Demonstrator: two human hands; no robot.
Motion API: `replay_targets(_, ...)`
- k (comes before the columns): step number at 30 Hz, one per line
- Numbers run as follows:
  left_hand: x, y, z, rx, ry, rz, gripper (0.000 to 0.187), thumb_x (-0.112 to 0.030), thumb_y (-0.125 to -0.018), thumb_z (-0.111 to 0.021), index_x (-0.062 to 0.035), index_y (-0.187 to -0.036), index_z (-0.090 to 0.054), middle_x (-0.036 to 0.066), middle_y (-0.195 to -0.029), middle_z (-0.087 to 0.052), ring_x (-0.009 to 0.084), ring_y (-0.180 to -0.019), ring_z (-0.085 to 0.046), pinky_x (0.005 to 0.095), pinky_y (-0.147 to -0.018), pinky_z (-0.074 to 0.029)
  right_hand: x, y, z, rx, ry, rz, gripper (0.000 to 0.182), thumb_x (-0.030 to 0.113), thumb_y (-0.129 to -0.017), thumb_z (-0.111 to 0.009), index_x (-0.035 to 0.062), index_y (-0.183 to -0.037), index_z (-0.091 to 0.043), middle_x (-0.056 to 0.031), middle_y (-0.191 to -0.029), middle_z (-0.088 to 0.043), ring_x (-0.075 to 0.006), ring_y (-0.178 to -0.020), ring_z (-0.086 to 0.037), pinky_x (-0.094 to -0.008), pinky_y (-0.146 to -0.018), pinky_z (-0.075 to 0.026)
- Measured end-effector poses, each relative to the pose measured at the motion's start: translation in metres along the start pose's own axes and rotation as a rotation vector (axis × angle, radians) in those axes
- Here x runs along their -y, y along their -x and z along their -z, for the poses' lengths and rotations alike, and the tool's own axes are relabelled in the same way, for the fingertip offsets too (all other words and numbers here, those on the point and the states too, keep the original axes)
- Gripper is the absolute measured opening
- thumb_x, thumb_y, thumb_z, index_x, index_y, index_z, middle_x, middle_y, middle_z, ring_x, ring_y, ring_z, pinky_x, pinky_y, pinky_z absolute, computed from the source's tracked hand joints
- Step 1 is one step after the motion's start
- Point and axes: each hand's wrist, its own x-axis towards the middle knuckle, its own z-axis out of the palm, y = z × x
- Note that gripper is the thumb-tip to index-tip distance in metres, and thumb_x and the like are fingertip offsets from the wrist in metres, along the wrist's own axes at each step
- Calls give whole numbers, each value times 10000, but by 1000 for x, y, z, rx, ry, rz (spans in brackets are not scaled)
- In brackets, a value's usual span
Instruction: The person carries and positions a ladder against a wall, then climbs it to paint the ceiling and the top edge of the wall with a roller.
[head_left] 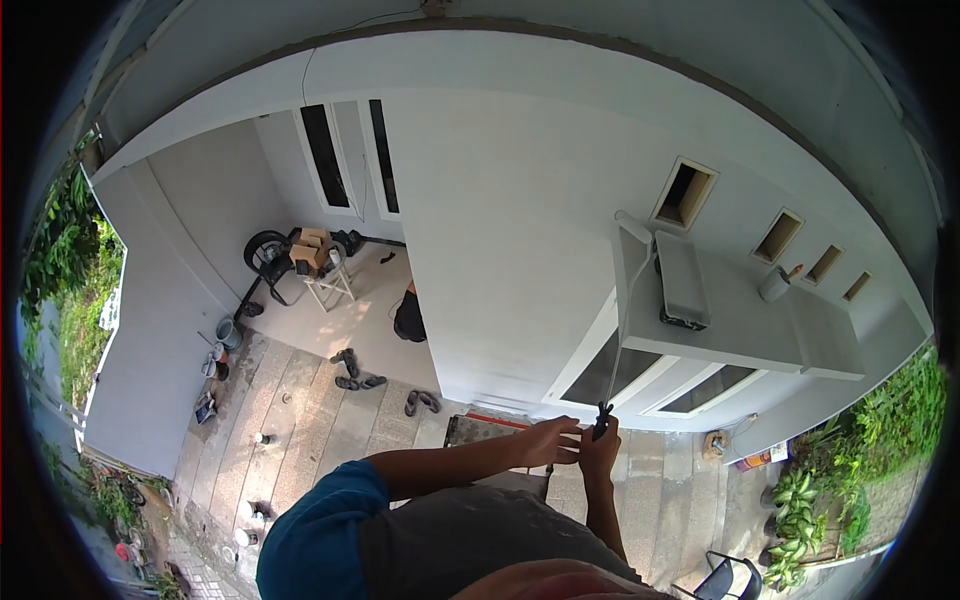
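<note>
The view looked down from a height onto a house forecourt. The paved floor [320, 410] ran in pale and grey bands, with several pairs of sandals [357, 370] lying loose near the tiled porch. A white stool [330, 283] carrying cardboard boxes stood against the porch wall beside a dark wheel-like object. A white concrete canopy [740, 320] projected over the windows, with an oblong grey unit [683, 280] resting on top. Green plants [890, 420] bordered the right edge.

Both hands met in front of the body. The right hand [600, 450] was closed around a small black clip-like object [602, 418], which stood upright above the fist. A thin line [625, 320] ran from it up toward the canopy. The left hand [550, 442] reached across, fingers curled, touching the right hand just below the object; whether it gripped anything could not be determined.
</note>
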Motion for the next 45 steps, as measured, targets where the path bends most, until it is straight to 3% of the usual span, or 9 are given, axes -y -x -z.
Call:
replay_targets(4,-6,3,6,-166,-128,-73,599,-459,-986,-476,-54,-1415,-372,130,-1365,-467,312,-1298,-415,483,-1077,-357,1,8,-12,34,34,-59,311,129,-846,-613,24,-1117,-501,-213,-780,-650,-416,-733,-657,-514,-638,-482)
replay_targets(10,-16,39,-52,32,-444,-96,641,-469,-1010,-439,-43,-1472,-309,134,-1520,-291,277,-1416,-319,458,-1081,-375,-9,-9,-12,69,169,-60,314,153,-881,-606,34,-1147,-488,-236,-837,-673,-439,-786,-666,-521,-666,-502)
replay_targets(13,-55,79,-82,112,-755,-267,509,-370,-1022,-458,-19,-1387,-408,147,-1284,-571,246,-1161,-595,382,-932,-490,-17,-19,4,95,125,-14,339,155,-889,-608,15,-1175,-491,-232,-815,-669,-436,-764,-663,-515,-659,-498)
replay_targets(15,-69,104,-106,134,-1002,-694,389,-302,-1010,-507,-3,-1256,-538,109,-1044,-662,198,-883,-656,340,-808,-515,-21,-18,11,80,115,50,349,160,-894,-605,12,-1188,-490,-228,-807,-665,-432,-756,-657,-512,-661,-493)
replay_targets(17,-92,142,-134,177,-1123,-1024,315,-264,-999,-529,-5,-1155,-615,110,-938,-645,196,-786,-619,349,-727,-513,-20,-14,16,92,120,30,343,163,-896,-604,14,-1185,-494,-226,-806,-663,-430,-749,-654,-511,-661,-491)
replay_targets(21,-110,200,-184,424,-1106,-1644,306,-327,-1005,-522,-54,-1089,-632,128,-868,-619,220,-783,-598,349,-654,-515,-25,-5,16,115,81,-4,327,172,-904,-603,19,-1176,-504,-224,-805,-660,-424,-733,-649,-512,-658,-486)
replay_targets(25,-99,234,-241,511,-798,-1635,274,-372,-1016,-487,-144,-1094,-616,93,-995,-576,191,-955,-538,434,-790,-506,-31,0,12,102,34,-30,317,165,-905,-605,21,-1172,-511,-220,-799,-656,-407,-723,-651,-496,-653,-484)
replay_targets(39,-75,261,-243,484,-738,-1499,218,-324,-979,-549,-122,-1054,-579,92,-1009,-538,176,-964,-541,438,-786,-501,-31,2,5,27,90,94,302,135,-907,-603,-5,-1158,-509,-191,-758,-645,-360,-673,-645,-447,-634,-487)
replay_targets(45,-79,260,-250,490,-738,-1442,204,-302,-963,-577,-112,-1036,-562,92,-1015,-521,169,-968,-542,440,-784,-498,-13,5,19,81,73,-31,301,136,-906,-603,0,-1159,-512,-191,-780,-650,-356,-704,-650,-449,-661,-489)
